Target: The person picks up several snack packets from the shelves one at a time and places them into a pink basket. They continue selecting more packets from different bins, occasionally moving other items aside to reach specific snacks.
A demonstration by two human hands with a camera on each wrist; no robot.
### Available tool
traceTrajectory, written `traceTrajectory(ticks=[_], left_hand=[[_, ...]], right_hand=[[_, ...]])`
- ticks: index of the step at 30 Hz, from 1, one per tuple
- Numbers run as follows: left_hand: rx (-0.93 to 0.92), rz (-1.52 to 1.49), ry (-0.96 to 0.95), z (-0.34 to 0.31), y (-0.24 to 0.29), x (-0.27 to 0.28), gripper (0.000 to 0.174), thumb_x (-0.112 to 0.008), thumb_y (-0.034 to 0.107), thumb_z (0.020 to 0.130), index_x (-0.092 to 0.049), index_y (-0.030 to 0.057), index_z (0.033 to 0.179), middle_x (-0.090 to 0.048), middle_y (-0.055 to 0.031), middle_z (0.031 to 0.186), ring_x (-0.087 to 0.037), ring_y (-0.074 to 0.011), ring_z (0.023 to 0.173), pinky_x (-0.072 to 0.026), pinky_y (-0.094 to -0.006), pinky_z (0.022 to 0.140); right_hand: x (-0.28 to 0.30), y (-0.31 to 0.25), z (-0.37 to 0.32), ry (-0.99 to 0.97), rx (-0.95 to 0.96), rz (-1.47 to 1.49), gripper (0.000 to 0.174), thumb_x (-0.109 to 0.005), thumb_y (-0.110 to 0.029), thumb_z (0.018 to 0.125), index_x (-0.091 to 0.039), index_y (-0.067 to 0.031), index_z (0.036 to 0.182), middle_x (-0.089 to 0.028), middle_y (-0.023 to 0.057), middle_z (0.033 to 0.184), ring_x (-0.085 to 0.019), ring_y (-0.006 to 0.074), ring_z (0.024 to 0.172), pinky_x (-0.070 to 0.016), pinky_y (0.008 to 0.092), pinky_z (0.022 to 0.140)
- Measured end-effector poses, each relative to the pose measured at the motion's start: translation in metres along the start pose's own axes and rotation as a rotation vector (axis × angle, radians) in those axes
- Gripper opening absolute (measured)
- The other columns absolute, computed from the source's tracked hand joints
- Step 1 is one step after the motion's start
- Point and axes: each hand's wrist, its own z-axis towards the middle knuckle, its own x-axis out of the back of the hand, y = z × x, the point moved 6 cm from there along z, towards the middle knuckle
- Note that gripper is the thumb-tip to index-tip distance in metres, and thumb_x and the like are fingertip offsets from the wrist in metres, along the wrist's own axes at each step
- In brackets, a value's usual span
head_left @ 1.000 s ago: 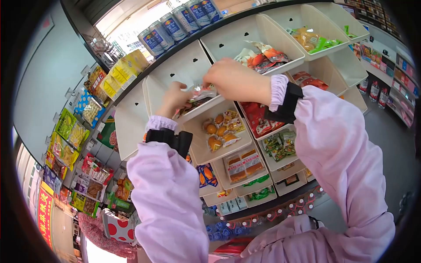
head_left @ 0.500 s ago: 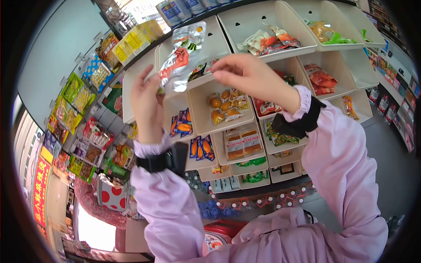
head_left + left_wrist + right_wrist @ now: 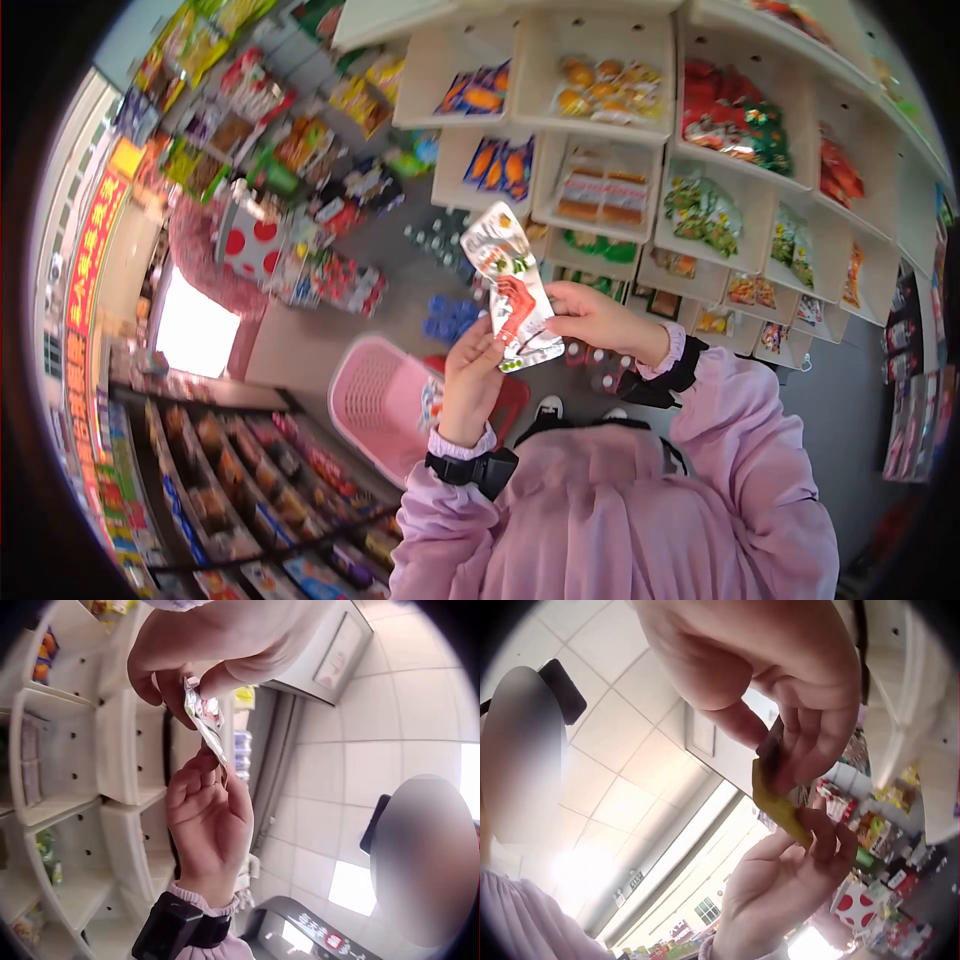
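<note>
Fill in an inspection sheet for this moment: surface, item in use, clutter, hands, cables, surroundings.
Surface: white bins of packaged snacks; no worktop seen under the hands.
Item in use: one shiny printed packet, held up in the air.
Clutter: pink basket, below and left of the packet.
Hands: left hand and right hand both pinch the packet, at opposite sides of its lower part.
Cables: nothing seen.
Surroundings: snack shelves at lower left; red banner at far left.
</note>
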Motion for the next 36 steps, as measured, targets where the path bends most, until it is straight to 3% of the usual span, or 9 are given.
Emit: traceTrajectory(ticks=[10, 13, 16, 21, 24, 29, 30, 34, 36], left_hand=[[0.267, -0.091, 0.192, -0.1, -0.059, 0.155, 0.036, -0.046, -0.004, 0.08, -0.04, -0.0071, 0.116, -0.054, -0.0106, 0.104, -0.053, -0.0169, 0.094, -0.042, -0.028, 0.083], [0.348, -0.013, 0.211, -0.124, -0.06, 0.205, 0.033, -0.044, 0.002, 0.083, -0.041, -0.003, 0.116, -0.053, -0.0089, 0.106, -0.053, -0.0187, 0.095, -0.045, -0.0356, 0.08], [0.358, -0.1, 0.309, -0.147, -0.052, 0.245, 0.033, -0.046, 0.004, 0.083, -0.042, -0.0024, 0.115, -0.053, -0.0073, 0.104, -0.053, -0.0186, 0.095, -0.045, -0.0344, 0.078], [0.369, -0.258, 0.439, -0.181, -0.048, 0.304, 0.022, -0.048, 0.002, 0.082, -0.047, 0.0003, 0.104, -0.055, -0.0067, 0.101, -0.053, -0.0188, 0.095, -0.0435, -0.0367, 0.081], [0.407, -0.29, 0.537, -0.199, -0.063, 0.347, 0.023, -0.048, 0.002, 0.081, -0.047, 0.0008, 0.104, -0.055, -0.0062, 0.099, -0.054, -0.0184, 0.094, -0.0435, -0.0373, 0.08], [0.398, -0.287, 0.692, -0.215, -0.108, 0.418, 0.034, -0.044, -0.011, 0.074, -0.044, -0.0037, 0.107, -0.053, -0.0148, 0.1, -0.055, -0.0288, 0.09, -0.0474, -0.0416, 0.078], [0.334, -0.305, 0.77, -0.211, -0.087, 0.399, 0.029, -0.046, -0.012, 0.067, -0.048, -0.0074, 0.096, -0.054, -0.0127, 0.09, -0.055, -0.0224, 0.076, -0.0469, -0.0316, 0.065], [0.324, -0.247, 0.801, -0.219, -0.099, 0.426, 0.03, -0.047, -0.013, 0.067, -0.049, -0.0049, 0.095, -0.055, -0.0116, 0.087, -0.056, -0.0226, 0.072, -0.0468, -0.0317, 0.061], [0.338, -0.201, 0.807, -0.224, -0.097, 0.437, 0.029, -0.047, -0.012, 0.068, -0.048, -0.0043, 0.096, -0.055, -0.0122, 0.087, -0.056, -0.0226, 0.076, -0.0469, -0.0331, 0.063]], right_hand=[[-0.085, 0.172, 0.011, -0.153, -0.47, 0.08, 0.034, -0.049, -0.008, 0.079, -0.046, -0.0058, 0.113, -0.055, 0.0018, 0.101, -0.053, 0.0088, 0.085, -0.0449, 0.0225, 0.068], [-0.113, 0.201, 0.032, -0.17, -0.51, 0.111, 0.035, -0.048, -0.005, 0.081, -0.043, -0.0014, 0.116, -0.055, 0.0024, 0.103, -0.054, 0.0111, 0.091, -0.0461, 0.0256, 0.074], [-0.151, 0.221, 0.058, -0.163, -0.585, 0.098, 0.034, -0.049, -0.007, 0.081, -0.044, -0.0021, 0.115, -0.055, 0.0025, 0.102, -0.054, 0.009, 0.088, -0.0459, 0.0243, 0.072], [-0.203, 0.267, 0.08, -0.123, -0.773, 0.248, 0.016, -0.052, -0.011, 0.081, -0.053, -0.0027, 0.094, -0.055, -0.0005, 0.077, -0.053, 0.0059, 0.063, -0.0446, 0.0195, 0.057], [-0.218, 0.313, 0.088, -0.149, -0.86, 0.19, 0.026, -0.053, -0.01, 0.08, -0.049, -0.0044, 0.105, -0.055, 0.0003, 0.081, -0.054, 0.0079, 0.067, -0.0465, 0.021, 0.061], [-0.239, 0.365, 0.114, -0.106, -0.889, -0.066, 0.013, -0.049, 0.001, 0.074, -0.053, 0.001, 0.087, -0.054, 0.005, 0.07, -0.055, 0.0127, 0.058, -0.0486, 0.0257, 0.051], [-0.241, 0.373, 0.117, -0.062, -0.884, -0.104, 0.012, -0.048, 0.002, 0.072, -0.053, 0.0034, 0.082, -0.055, 0.0087, 0.074, -0.055, 0.0148, 0.055, -0.0492, 0.0278, 0.048], [-0.25, 0.435, 0.135, -0.226, -0.787, -0.57, 0.014, -0.045, -0.007, 0.077, -0.053, 0.005, 0.077, -0.057, 0.011, 0.066, -0.056, 0.0183, 0.048, -0.0475, 0.0299, 0.041], [-0.257, 0.421, 0.144, -0.164, -0.715, -0.566, 0.019, -0.046, -0.013, 0.077, -0.054, 0.0036, 0.08, -0.057, 0.0112, 0.062, -0.057, 0.0189, 0.047, -0.0469, 0.0313, 0.04]])
